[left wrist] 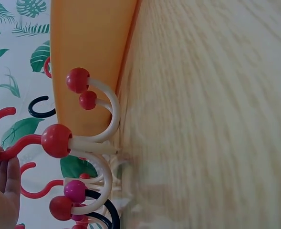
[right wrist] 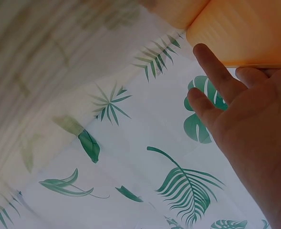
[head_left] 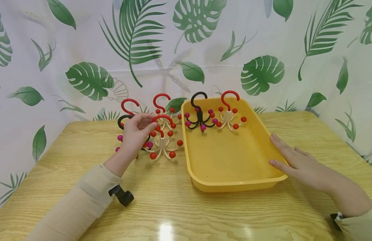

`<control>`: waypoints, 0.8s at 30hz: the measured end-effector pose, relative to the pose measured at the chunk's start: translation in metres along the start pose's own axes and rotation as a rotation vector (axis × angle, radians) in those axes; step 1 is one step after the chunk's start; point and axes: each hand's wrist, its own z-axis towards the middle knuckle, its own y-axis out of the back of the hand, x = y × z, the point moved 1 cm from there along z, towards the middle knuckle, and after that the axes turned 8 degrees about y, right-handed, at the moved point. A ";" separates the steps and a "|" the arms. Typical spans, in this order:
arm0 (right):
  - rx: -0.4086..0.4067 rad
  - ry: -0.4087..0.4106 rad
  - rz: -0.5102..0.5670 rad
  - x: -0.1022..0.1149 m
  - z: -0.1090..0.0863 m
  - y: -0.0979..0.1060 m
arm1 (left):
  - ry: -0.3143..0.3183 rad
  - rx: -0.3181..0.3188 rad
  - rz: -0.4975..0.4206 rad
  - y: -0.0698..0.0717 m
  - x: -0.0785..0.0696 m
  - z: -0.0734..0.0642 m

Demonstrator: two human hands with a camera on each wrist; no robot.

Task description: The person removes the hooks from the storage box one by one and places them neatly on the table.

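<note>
My left hand (head_left: 134, 135) pinches the red hook of a cream claw hanger (head_left: 162, 145) with red ball tips, between thumb and fingers. In the left wrist view, the thumb and fingertips meet on that red hook (left wrist: 28, 140), and the hanger's arms are close to the table. The hanger is upright, just left of a yellow tray (head_left: 231, 157). My right hand (head_left: 303, 167) lies with straight fingers along the tray's right rim. Inside the tray, at its back, stand a black claw hanger (head_left: 199, 117) with pink balls and a cream one (head_left: 228, 117) with a red hook.
Behind my left hand are more claw hangers: a cream one (head_left: 165, 123), a black hook (head_left: 122, 119) and a red hook (head_left: 129, 103), partly hidden. All stand on a wooden table (head_left: 162, 201). A leaf-patterned cloth (head_left: 216, 63) hangs behind the table.
</note>
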 end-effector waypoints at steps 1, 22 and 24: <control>0.001 -0.002 0.001 0.000 0.000 0.000 | 0.001 0.002 -0.013 0.000 0.000 0.000; 0.006 -0.021 -0.007 0.000 0.000 0.001 | 0.010 0.002 -0.097 0.008 0.011 -0.006; 0.007 -0.025 -0.009 0.000 0.000 0.001 | 0.002 -0.007 -0.070 0.008 0.011 -0.006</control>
